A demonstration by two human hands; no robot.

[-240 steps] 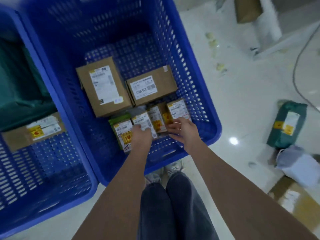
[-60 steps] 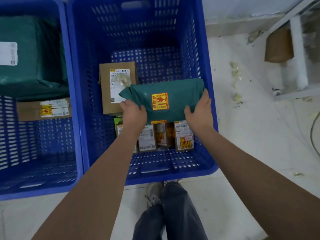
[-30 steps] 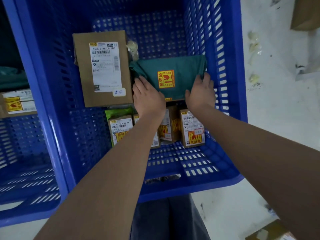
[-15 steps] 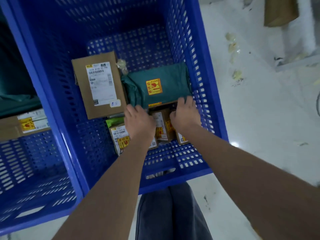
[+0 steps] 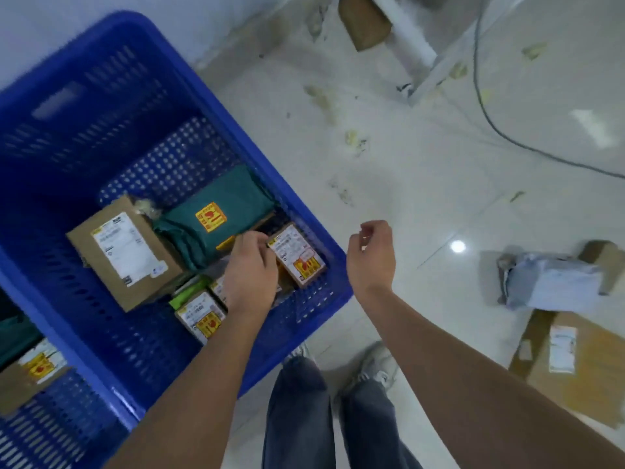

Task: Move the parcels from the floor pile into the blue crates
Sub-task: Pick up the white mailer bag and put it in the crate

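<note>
Both hands empty: left hand [image 5: 251, 272] over blue crate [image 5: 314, 228], right hand [image 5: 371, 257] outside.

We can read no text: the white labels and yellow-red stickers on the parcels [image 5: 220, 214] are too blurred.

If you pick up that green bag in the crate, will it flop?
Probably a bit: the green bag has wrinkled, soft-looking wrapping, so its ends may sag. Its yellow-and-red sticker looks like a warning label, so it may be fragile. It likely won't roll, since it lies flat.
</note>
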